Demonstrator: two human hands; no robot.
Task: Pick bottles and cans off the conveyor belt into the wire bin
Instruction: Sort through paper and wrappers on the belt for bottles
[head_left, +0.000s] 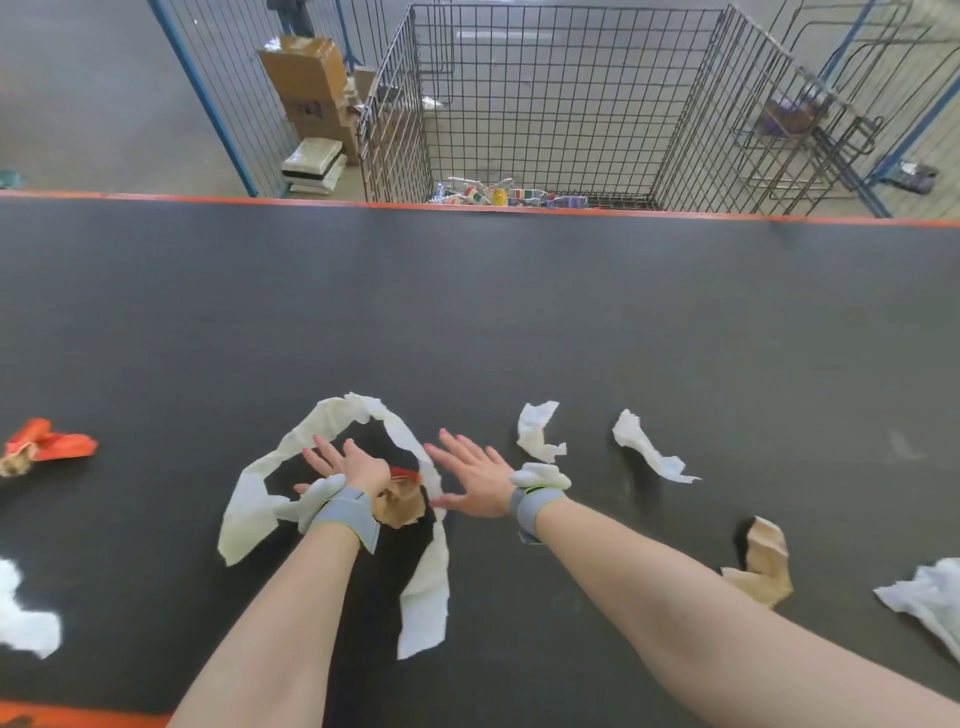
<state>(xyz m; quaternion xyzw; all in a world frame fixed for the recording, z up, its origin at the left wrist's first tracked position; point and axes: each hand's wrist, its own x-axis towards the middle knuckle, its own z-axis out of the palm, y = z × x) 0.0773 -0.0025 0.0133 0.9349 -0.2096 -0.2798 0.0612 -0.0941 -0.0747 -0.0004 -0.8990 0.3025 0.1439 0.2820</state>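
Bottles and cans (498, 196) are seen piled at the bottom of the wire bin (571, 104), past the far orange edge of the conveyor belt (519, 312). Left hand (345, 462) is held flat, fingers spread, nothing gripped, over a looped white paper strip (332, 421) and a brown scrap (402, 504); right hand (475, 478) is likewise spread wide, empty, just beside it.

- Wire bin (545, 104) beyond the far edge of the conveyor belt (519, 312), bottles and cans (498, 196) lying in it.
- Boxes (311, 88) left of the bin.
- Paper strip (322, 431) on the belt, scraps (537, 431) to its right.
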